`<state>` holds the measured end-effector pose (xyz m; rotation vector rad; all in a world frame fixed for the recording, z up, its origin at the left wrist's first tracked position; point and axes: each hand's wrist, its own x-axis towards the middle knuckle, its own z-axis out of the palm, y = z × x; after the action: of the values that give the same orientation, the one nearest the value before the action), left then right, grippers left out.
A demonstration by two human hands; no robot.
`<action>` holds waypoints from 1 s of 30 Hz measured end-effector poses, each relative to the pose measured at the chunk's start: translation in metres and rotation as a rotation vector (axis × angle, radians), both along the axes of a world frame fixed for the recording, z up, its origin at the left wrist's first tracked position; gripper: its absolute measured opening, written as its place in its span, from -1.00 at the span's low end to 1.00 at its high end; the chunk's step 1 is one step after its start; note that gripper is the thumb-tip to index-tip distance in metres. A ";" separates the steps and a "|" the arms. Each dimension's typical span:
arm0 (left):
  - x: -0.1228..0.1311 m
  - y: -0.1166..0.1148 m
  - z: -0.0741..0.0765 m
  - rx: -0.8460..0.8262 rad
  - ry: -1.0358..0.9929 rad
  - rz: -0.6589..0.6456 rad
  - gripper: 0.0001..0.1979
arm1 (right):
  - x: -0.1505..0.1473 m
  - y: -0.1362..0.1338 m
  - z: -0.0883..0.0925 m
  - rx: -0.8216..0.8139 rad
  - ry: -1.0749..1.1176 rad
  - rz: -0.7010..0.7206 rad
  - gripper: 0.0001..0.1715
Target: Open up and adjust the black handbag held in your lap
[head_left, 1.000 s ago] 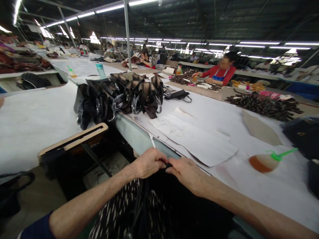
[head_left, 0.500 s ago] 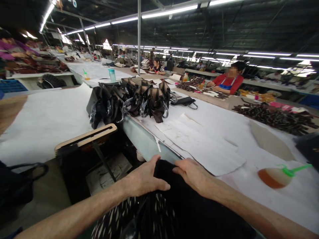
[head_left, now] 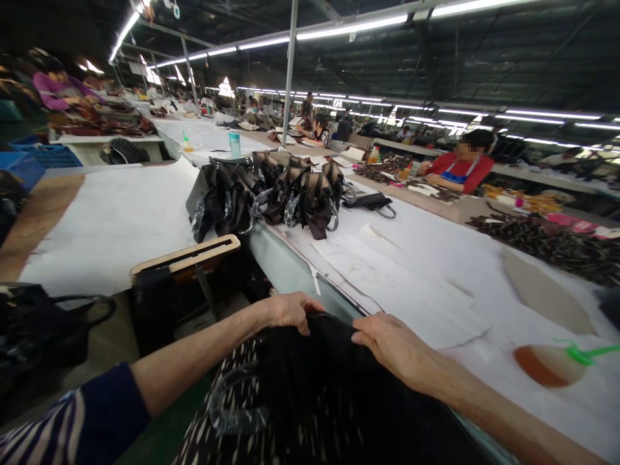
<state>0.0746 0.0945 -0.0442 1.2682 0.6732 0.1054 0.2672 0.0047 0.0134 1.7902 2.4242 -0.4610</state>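
A black bag [head_left: 334,368] lies across my lap, with a plastic-wrapped handle [head_left: 237,416] hanging at its left side. My left hand [head_left: 293,310] is closed on the bag's upper edge, its fingers curled over the fabric. On the same edge, further right, my right hand [head_left: 387,339] pinches the black cloth between thumb and fingers. The bag's lower part merges with dark shadow. Ahead on the table, several dark bags [head_left: 271,194] with wrapped handles stand in a cluster.
A white-covered table [head_left: 416,278] extends ahead and right. On it lies a glue bottle [head_left: 552,365] with a green nozzle. At left is a wooden-edged stand [head_left: 188,258], with another black bag [head_left: 43,329] beyond it. A co-worker in red [head_left: 465,165] sits across the table.
My left hand has gone from spread fingers to a grip on the bag's edge. The bag's wrapped handle has come into sight at left. The view has shifted slightly left.
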 end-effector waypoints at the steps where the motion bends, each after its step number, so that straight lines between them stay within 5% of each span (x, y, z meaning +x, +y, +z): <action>1: 0.004 0.001 -0.002 0.003 -0.019 0.019 -0.55 | 0.002 0.001 -0.001 0.003 -0.001 0.003 -0.69; 13: 0.012 -0.015 -0.004 0.031 -0.002 0.165 -0.69 | 0.011 0.003 0.004 -0.049 0.062 -0.035 -0.69; 18: 0.016 -0.020 -0.002 0.219 0.024 0.138 -0.73 | 0.013 0.003 -0.002 -0.038 0.064 -0.028 -0.71; 24: 0.015 -0.022 0.009 0.720 0.053 0.038 -0.78 | 0.016 0.003 -0.008 -0.007 0.072 -0.009 -0.69; 30: 0.019 -0.024 0.012 0.785 0.138 0.031 -0.78 | 0.018 0.001 -0.010 0.000 0.046 0.005 -0.68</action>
<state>0.0934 0.0704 -0.0324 2.0312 0.8032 0.3326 0.2855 0.0061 0.0036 1.7932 2.4577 -0.5068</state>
